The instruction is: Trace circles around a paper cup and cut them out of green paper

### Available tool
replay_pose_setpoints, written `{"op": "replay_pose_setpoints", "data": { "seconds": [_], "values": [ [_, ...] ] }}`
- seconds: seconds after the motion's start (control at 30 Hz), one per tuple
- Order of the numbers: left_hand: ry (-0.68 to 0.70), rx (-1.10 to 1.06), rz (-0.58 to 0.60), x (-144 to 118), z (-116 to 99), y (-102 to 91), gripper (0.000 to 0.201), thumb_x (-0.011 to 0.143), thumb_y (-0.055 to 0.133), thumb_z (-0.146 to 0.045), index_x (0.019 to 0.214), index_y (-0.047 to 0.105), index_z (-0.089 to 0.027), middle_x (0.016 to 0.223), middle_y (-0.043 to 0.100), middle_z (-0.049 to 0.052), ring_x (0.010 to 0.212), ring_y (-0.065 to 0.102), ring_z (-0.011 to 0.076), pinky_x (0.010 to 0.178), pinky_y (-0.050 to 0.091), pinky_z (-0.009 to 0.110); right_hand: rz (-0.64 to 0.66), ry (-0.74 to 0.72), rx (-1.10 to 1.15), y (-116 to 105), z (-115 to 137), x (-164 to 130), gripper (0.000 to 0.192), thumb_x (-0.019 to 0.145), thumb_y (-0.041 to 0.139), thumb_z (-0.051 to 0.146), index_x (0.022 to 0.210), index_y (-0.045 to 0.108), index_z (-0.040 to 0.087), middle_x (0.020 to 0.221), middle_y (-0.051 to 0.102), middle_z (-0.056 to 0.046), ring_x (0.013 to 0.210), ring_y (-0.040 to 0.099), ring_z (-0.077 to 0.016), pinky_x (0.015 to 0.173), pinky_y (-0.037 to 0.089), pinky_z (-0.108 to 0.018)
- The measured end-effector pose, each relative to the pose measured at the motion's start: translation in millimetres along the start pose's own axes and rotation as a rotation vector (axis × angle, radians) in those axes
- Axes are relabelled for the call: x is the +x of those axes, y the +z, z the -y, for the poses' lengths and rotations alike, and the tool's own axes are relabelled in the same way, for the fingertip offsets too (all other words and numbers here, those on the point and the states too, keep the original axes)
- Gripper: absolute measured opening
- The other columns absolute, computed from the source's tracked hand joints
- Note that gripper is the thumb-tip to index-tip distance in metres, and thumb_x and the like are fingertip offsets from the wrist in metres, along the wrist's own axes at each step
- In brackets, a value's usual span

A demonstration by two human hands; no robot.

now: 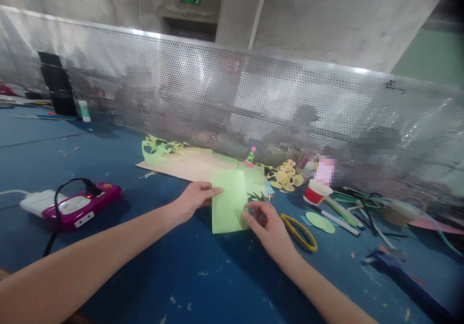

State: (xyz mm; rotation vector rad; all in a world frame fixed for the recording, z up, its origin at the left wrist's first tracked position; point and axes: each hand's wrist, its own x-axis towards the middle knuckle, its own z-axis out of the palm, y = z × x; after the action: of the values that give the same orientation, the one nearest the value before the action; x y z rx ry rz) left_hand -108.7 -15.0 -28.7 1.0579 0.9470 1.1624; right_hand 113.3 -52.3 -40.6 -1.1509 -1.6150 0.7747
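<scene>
Two bare hands meet at a light green sheet of paper [229,201] that lies flat on the blue table [152,266]. That sheet serves as the landmark for everything else. At its upper left corner, the left hand [192,199] pinches the edge, thumb on top and fingers curled loosely beneath. At its lower right edge, the right hand [270,230] presses the paper with bent fingertips, the fingers partly folded and not wrapped around anything.

Just right of the sheet, beside the right hand, lies a pair of yellow-handled scissors [300,232]. Further right sits a small green paper circle [320,222], and above that a red and white tape roll [316,192]. Behind the sheet, a tan board [181,167] carries green paper cutouts [159,149], with yellow cutouts [285,175] off to the back right. Well to the left of the sheet, a magenta power strip [81,206] holds a black plug and cable. Beyond all of it runs a perforated metal screen [253,102].
</scene>
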Motion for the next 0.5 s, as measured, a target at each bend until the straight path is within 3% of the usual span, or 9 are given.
{"op": "replay_pose_setpoints", "data": {
  "seconds": [0.13, 0.27, 0.4, 0.5],
  "values": [
    [0.007, -0.026, 0.029, -7.4, -1.6, 9.7, 0.037, 0.064, 0.084, -0.038, 0.090, 0.075, -0.014, 0.100, 0.075, 0.010, 0.091, 0.068, 0.0222, 0.083, 0.053, 0.032, 0.172, -0.094, -0.234, 1.3, 6.7, -6.8, 0.051, 0.077, 0.069, 0.049, 0.119, 0.064, 0.020, 0.117, 0.060, -0.011, 0.100, 0.059, -0.0269, 0.085, 0.048, -0.038],
    [0.029, 0.027, 0.091, -16.6, -2.8, 19.4, 0.033, 0.066, 0.083, -0.039, 0.087, 0.075, -0.015, 0.089, 0.075, 0.007, 0.077, 0.066, 0.0183, 0.073, 0.051, 0.029, 0.248, -0.096, -0.259, 3.1, 12.3, -11.6, 0.069, 0.072, 0.075, 0.046, 0.132, 0.054, 0.020, 0.122, 0.063, -0.011, 0.106, 0.060, -0.0288, 0.091, 0.047, -0.040],
    [0.076, 0.040, 0.093, -17.4, -2.0, 19.4, 0.028, 0.068, 0.081, -0.040, 0.081, 0.074, -0.016, 0.077, 0.072, 0.003, 0.063, 0.057, 0.0117, 0.061, 0.045, 0.024, 0.181, -0.026, -0.184, 3.0, 11.7, -10.5, 0.047, 0.082, 0.065, 0.042, 0.123, 0.060, 0.021, 0.113, 0.070, -0.008, 0.097, 0.065, -0.0270, 0.083, 0.050, -0.037],
    [0.062, 0.054, 0.083, -13.3, -2.9, 13.2, 0.029, 0.070, 0.079, -0.041, 0.078, 0.073, -0.014, 0.075, 0.070, 0.004, 0.060, 0.055, 0.0106, 0.059, 0.044, 0.023, 0.010, 0.045, -0.007, 0.0, 6.5, -4.1, 0.037, 0.084, 0.062, 0.045, 0.110, 0.068, 0.020, 0.108, 0.073, -0.008, 0.099, 0.066, -0.0278, 0.081, 0.051, -0.035]
  ]
}}
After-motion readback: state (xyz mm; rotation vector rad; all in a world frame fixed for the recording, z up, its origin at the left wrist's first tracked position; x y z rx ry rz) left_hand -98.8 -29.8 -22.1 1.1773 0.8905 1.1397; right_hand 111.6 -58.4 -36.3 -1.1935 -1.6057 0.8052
